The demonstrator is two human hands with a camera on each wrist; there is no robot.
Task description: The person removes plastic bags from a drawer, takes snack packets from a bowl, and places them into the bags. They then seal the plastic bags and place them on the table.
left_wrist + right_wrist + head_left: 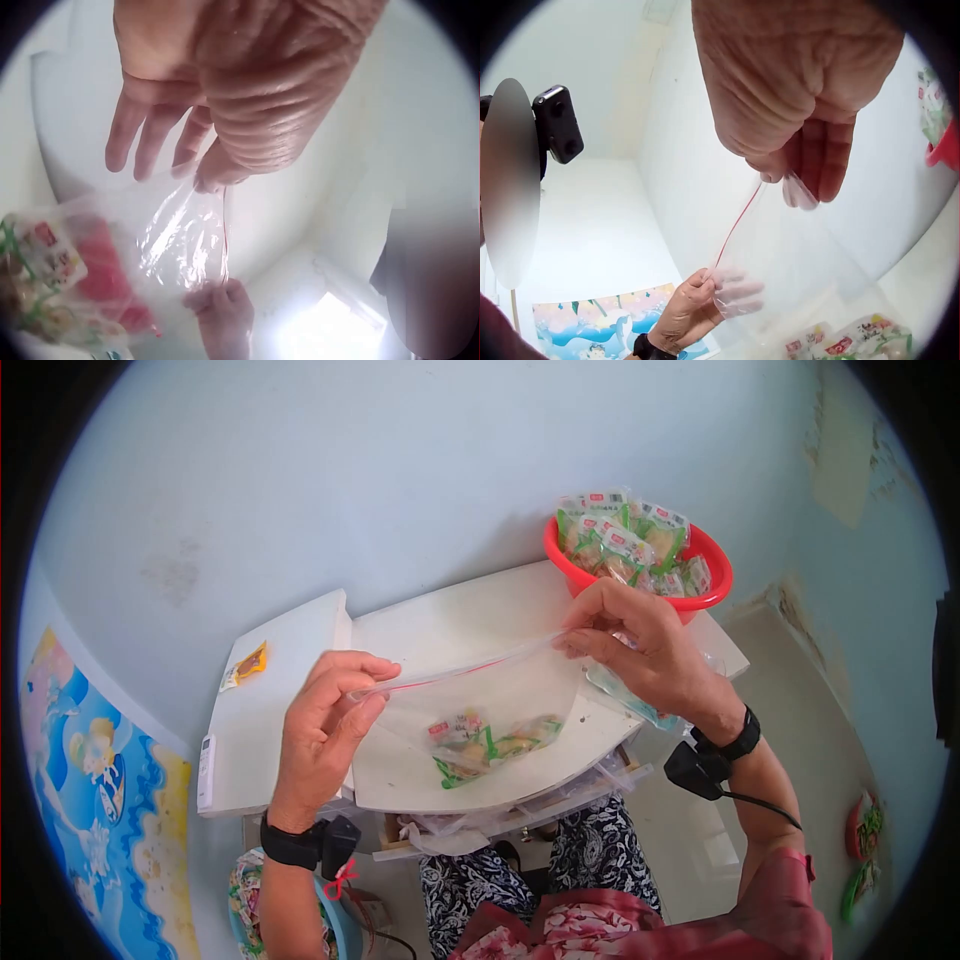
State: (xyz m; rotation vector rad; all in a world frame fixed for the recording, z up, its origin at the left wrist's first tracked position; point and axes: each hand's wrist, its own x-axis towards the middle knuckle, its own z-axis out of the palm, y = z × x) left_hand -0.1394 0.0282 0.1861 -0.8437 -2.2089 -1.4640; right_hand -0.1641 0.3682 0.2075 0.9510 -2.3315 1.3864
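A clear zip bag [400, 712] with a red seal line hangs between both hands over the white desk. My left hand [325, 720] pinches one top corner between thumb and fingers. At the opposite corner my right hand [645, 645] pinches the seal, thumb against fingers. Inside the bag, near its bottom, lie small green-and-clear food packets [480, 748] with red labels. The right wrist view shows the seal running as a thin red line from my right hand [799, 150] down to the left hand [694, 304].
A red basin [712, 575] heaped with similar packets stands at the desk's back right. More clear plastic [635, 698] lies under my right hand. On the left part are a yellow packet [250, 663] and a white remote [207, 770]. An open drawer [520, 815] holds plastic bags.
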